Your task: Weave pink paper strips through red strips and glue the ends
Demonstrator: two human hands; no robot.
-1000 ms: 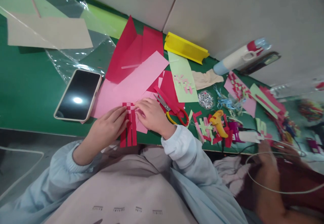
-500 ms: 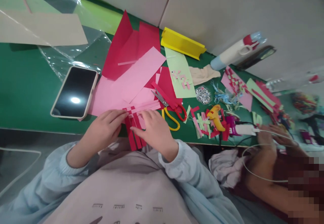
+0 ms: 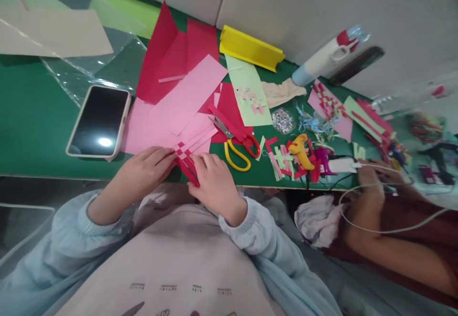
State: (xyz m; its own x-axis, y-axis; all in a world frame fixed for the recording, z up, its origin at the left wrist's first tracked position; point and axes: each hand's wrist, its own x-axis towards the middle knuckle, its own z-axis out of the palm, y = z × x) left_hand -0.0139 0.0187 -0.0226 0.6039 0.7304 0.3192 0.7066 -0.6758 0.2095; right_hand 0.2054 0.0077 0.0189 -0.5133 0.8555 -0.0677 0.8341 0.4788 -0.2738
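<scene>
Red and pink paper strips woven into a small checkered piece (image 3: 184, 153) lie at the table's front edge. My left hand (image 3: 148, 170) is closed on its left side, fingertips pressed on the red strips. On the other side my right hand (image 3: 216, 180) pinches the weave between thumb and fingers. Loose pink strip ends fan out to the upper right. Just beyond my right hand lie scissors (image 3: 238, 156) with one red and one yellow handle loop, blades apart. Pink paper sheets (image 3: 157, 125) lie under and behind the weave.
A phone (image 3: 100, 121) lies left. Behind are folded red paper (image 3: 157, 58) and a yellow holder (image 3: 250, 49). Rightward lie a tub of googly eyes (image 3: 283, 120), paper scraps (image 3: 279, 158), a yellow glue gun (image 3: 302, 151) and cables. Another person's hands (image 3: 375, 175) are at far right.
My fingers have shifted on the weave, and its red strips now lie at a slant with less length hanging toward me. The whole view has moved slightly.
</scene>
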